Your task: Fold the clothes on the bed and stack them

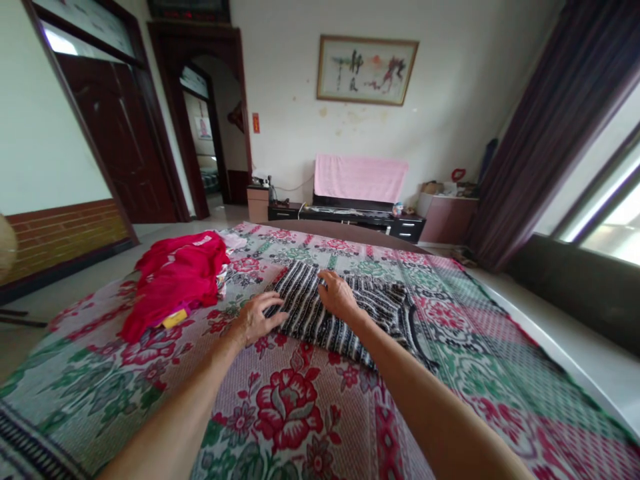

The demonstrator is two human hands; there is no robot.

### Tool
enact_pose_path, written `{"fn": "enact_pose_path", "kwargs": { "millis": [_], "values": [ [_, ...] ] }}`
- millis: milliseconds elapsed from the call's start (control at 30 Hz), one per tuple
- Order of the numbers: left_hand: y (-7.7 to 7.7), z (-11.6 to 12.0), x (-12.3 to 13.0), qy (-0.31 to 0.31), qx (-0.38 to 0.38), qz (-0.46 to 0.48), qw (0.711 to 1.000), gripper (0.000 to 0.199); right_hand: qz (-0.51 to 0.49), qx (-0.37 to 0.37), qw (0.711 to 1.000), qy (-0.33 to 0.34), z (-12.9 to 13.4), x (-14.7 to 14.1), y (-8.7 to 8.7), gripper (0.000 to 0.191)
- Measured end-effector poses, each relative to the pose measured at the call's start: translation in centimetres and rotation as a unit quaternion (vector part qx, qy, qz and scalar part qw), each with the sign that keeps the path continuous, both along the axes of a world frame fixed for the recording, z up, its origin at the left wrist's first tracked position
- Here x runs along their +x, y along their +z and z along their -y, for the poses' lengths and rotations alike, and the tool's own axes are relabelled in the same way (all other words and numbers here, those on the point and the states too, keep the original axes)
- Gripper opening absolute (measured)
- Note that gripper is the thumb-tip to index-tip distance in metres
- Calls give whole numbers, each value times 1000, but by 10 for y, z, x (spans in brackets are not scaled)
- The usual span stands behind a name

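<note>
A black-and-white striped knit garment lies flattened on the flowered cloth, stretching from the middle toward the right. My left hand is at its left edge, fingers spread, with the fingertips touching the fabric. Resting on top of the garment is my right hand, its fingers slightly curled and apart, not gripping the knit. To the left lies a heap of bright red clothing with a yellow tag at its lower edge.
Beyond the cloth's far edge stands a low black cabinet below a pink towel. A framed picture hangs on the wall. Dark doors are at the left, and a purple curtain hangs beside the window at the right.
</note>
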State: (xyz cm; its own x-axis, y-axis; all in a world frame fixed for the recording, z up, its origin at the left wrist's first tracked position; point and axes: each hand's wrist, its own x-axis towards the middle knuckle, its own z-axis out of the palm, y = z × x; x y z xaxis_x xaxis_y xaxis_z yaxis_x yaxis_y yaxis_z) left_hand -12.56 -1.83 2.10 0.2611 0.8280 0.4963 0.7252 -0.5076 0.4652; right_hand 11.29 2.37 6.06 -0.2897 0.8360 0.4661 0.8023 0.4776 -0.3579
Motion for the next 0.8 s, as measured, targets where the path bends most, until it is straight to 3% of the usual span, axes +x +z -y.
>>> {"fn": "enact_pose_path", "kwargs": {
  "millis": [133,267,500,800],
  "values": [
    [6,3,-2,95,10,-12,995,27,55,-39,997,-35,-43,-18,12,41],
    [13,6,-16,192,-80,-23,978,33,92,-96,988,-82,-70,-32,13,44],
    [24,6,-43,6,-226,14,974,40,106,-145,981,-80,-87,-39,-1,39],
    [20,3,-39,23,-201,-26,979,29,114,-158,978,-79,-103,-38,-1,34]
  ]
}}
